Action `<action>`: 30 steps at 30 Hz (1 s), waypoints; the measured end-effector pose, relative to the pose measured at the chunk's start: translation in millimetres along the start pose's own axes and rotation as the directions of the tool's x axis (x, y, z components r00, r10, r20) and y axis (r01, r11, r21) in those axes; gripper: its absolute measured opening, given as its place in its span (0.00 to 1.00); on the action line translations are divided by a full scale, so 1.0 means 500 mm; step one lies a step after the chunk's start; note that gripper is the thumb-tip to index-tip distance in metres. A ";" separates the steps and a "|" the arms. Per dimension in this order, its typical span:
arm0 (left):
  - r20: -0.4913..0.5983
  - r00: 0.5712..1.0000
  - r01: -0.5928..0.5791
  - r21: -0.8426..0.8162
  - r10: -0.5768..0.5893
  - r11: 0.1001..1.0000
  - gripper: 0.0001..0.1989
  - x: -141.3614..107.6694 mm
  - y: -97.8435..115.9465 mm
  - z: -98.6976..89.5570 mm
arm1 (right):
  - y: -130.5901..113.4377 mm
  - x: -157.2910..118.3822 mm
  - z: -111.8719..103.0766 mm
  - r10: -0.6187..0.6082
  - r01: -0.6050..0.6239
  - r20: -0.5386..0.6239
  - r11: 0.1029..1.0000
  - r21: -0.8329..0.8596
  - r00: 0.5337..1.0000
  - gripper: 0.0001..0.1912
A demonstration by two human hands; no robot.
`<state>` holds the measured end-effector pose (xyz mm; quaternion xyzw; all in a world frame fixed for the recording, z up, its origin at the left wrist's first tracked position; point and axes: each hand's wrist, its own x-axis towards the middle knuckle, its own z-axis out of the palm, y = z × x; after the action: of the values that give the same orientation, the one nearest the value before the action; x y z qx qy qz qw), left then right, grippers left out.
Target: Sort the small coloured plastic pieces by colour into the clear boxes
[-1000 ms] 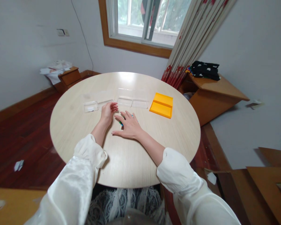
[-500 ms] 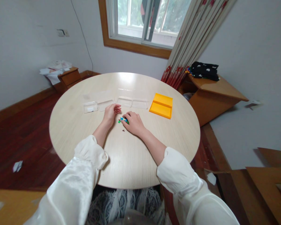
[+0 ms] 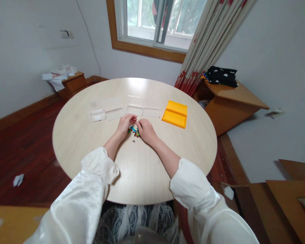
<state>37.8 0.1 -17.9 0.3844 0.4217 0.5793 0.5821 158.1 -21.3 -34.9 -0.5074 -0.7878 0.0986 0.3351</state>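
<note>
A small pile of tiny coloured pieces [image 3: 134, 129], blue, green, yellow and brown, lies on the round table between my hands. What exactly the pieces are is too small to tell. My left hand [image 3: 124, 126] curves around the pile's left and far side, its fingers bent but apart and holding nothing visible. On the right side my right hand [image 3: 146, 130] rests against the pile, fingers loosely curled and partly hidden from above. One brown piece [image 3: 133, 141] lies by itself just nearer to me.
Beyond my hands stand several clear plastic boxes in a row, among them a left box [image 3: 97, 116] with something white inside and a right box [image 3: 151, 113]. An open yellow case [image 3: 175, 114] lies to the right. The pale round table [image 3: 139, 169] reaches close to my body.
My left hand has moved right, closer to my right hand. The pieces are gathered between both hands, and more brown and yellow ones show beside my right hand.
</note>
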 end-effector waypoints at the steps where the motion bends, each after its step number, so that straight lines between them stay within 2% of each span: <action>1: 0.018 1.000 0.006 -0.005 -0.006 1.000 0.06 0.000 -0.001 0.000 | 0.001 0.001 -0.001 0.018 -0.016 -0.027 0.998 0.052 0.999 0.12; 10: 0.152 0.985 0.081 -0.001 -0.080 0.997 0.09 -0.009 0.004 0.001 | -0.004 0.000 -0.016 0.179 -0.111 -0.106 0.881 0.460 0.978 0.13; 17: 0.180 0.978 0.100 0.022 -0.102 0.995 0.11 -0.008 0.003 -0.005 | 0.004 0.010 -0.029 0.307 -0.124 -0.169 0.743 0.658 0.937 0.11; 20: 0.183 0.978 0.096 0.033 -0.101 0.995 0.12 -0.006 0.000 -0.007 | 0.018 0.019 -0.035 0.417 -0.170 -0.176 0.668 0.725 0.892 0.10; 25: 0.180 0.980 0.081 0.041 -0.087 0.996 0.14 -0.003 -0.003 -0.007 | 0.052 0.031 -0.035 0.607 -0.296 -0.130 0.549 0.782 0.784 0.10; 27: 0.175 0.981 0.079 0.036 -0.084 0.996 0.14 -0.002 -0.005 -0.007 | 0.062 0.033 -0.029 0.619 -0.317 -0.096 0.523 0.791 0.779 0.10; 30: 0.150 0.986 0.073 0.025 -0.076 0.997 0.12 0.000 -0.007 -0.006 | 0.065 0.033 -0.017 0.574 -0.322 -0.053 0.531 0.784 0.817 0.11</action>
<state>36.1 -0.3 -22.2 0.4168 0.3963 0.5224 0.6296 183.1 6.5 -37.7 -0.5203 -0.4546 0.4158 0.5915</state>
